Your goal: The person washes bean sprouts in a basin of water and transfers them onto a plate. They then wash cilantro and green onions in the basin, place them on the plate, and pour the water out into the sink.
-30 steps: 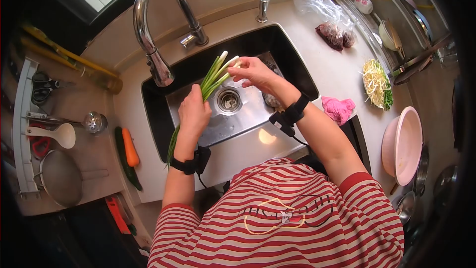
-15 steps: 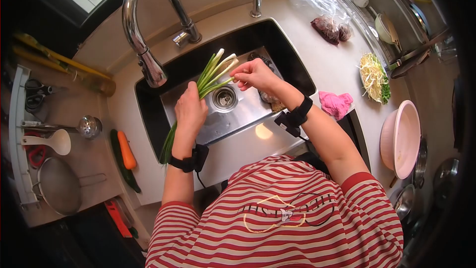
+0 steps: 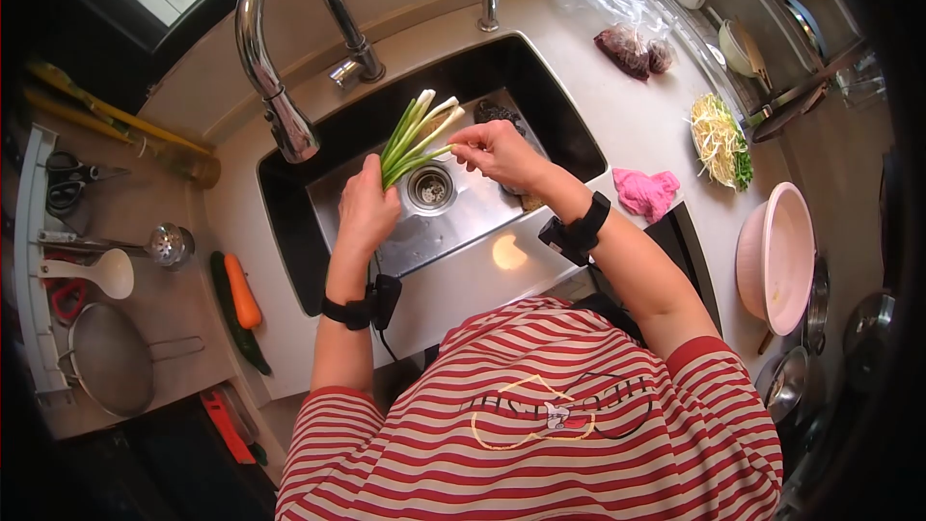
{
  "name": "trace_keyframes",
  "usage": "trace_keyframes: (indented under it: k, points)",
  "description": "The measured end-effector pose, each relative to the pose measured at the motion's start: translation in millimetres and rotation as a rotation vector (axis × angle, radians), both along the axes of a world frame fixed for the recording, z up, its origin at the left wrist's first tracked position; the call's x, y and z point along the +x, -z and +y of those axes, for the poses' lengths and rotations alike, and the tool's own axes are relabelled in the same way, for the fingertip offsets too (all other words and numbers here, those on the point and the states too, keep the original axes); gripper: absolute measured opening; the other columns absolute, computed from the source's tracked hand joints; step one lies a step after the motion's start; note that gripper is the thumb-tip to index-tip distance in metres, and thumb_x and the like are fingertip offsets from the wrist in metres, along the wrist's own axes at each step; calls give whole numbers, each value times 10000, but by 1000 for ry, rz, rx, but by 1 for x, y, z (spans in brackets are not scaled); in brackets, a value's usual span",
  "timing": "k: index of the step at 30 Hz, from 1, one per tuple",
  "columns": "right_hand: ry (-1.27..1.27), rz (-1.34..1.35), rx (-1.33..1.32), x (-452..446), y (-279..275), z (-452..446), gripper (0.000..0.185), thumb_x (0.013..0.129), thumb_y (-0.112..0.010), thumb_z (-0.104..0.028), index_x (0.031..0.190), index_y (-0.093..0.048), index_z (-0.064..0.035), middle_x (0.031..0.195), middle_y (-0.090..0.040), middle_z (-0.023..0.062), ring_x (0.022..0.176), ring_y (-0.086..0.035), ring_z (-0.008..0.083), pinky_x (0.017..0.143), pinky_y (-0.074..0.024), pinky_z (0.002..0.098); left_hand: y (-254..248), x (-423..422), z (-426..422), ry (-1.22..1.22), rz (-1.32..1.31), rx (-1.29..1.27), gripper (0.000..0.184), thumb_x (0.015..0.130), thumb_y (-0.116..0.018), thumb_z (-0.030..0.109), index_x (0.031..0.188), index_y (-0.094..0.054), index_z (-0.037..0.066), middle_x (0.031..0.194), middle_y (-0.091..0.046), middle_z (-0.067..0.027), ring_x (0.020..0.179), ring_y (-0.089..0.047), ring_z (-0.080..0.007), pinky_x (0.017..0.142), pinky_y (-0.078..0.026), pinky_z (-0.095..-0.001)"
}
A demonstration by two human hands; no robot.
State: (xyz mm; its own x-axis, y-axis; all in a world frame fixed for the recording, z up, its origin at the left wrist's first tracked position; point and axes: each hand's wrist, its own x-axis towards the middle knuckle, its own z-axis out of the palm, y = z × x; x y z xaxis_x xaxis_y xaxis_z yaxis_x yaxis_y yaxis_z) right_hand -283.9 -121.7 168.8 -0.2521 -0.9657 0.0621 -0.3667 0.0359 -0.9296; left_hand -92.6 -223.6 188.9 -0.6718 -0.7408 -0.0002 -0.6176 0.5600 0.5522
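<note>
A bunch of spring onions is gripped in my left hand over the sink, white ends pointing up and away from me. My right hand pinches the white end of one spring onion that leans out to the right of the others. Below the bunch lies the round drain of the steel sink floor. The leafy lower ends of the bunch are hidden behind my left hand and wrist. Something dark lies in the sink beyond my right hand, partly covered.
A tall faucet arches over the sink's left side. A carrot and a cucumber lie on the left. Rightward are a pink cloth, bean sprouts, bagged dark food and a pink basin.
The view has shifted slightly. The green ends that hung beside my left wrist are out of sight now. Both hands keep their hold, with the right still pinching one stalk.
</note>
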Motion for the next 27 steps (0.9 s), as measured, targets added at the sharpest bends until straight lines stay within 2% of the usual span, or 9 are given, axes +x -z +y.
trace_keyframes:
  k: [4,9,12,14,18,20,21,23,27]
  points:
    - [26,107,-84,1,6,1,173,854,-545,-111,920,-617,32,658,-611,65,564,-588,87,485,-467,211,-5,-1,4,11,12,5,182,728,-509,83,865,-410,15,781,-570,-253,799,-537,-444,681,-403,-510]
    - [196,-93,-69,6,3,1,186,872,-505,-109,785,-590,33,628,-597,64,527,-583,89,481,-475,212,-4,-2,9,58,-8,17,185,731,-514,88,865,-410,17,783,-571,-251,799,-536,-445,684,-403,-509]
    - [357,-238,-72,5,10,-2,196,878,-494,-109,760,-573,26,615,-591,56,539,-591,86,470,-472,203,-3,-5,13,84,9,-27,181,731,-512,89,859,-409,13,782,-572,-251,798,-537,-446,688,-407,-508]
    - [378,-246,-50,0,9,1,172,872,-508,-119,826,-594,23,634,-598,53,550,-600,91,461,-472,200,-5,-5,13,85,16,-67,178,731,-510,90,855,-409,11,782,-574,-250,797,-539,-445,689,-410,-508]
    - [203,-45,-86,-2,2,9,146,826,-564,-112,884,-635,1,689,-619,54,574,-614,120,487,-480,223,-9,0,11,4,-47,-53,171,735,-503,94,855,-412,14,783,-581,-247,799,-553,-435,690,-416,-510]
    - [130,449,-398,0,1,6,123,774,-593,-90,852,-638,-7,710,-623,82,606,-620,181,543,-489,256,-13,-1,13,0,-92,-51,171,734,-507,89,858,-414,17,783,-581,-247,798,-553,-435,686,-418,-508]
    - [130,443,-326,3,3,5,144,724,-611,-88,850,-637,-22,725,-606,110,632,-606,243,583,-487,289,-13,-2,14,1,-93,-51,171,734,-507,89,858,-414,17,783,-581,-247,798,-553,-435,686,-418,-508]
    - [138,479,-293,5,5,4,141,714,-611,-89,837,-637,-24,720,-601,114,624,-601,248,576,-484,296,-11,-3,17,3,-10,-96,181,727,-513,77,832,-381,13,710,-546,-243,739,-527,-444,627,-389,-504]
    - [165,517,-259,9,8,2,131,691,-616,-95,805,-639,-35,703,-589,122,607,-590,257,561,-475,313,-15,-2,19,6,0,-116,177,731,-509,76,831,-378,12,704,-544,-242,736,-525,-445,624,-389,-505]
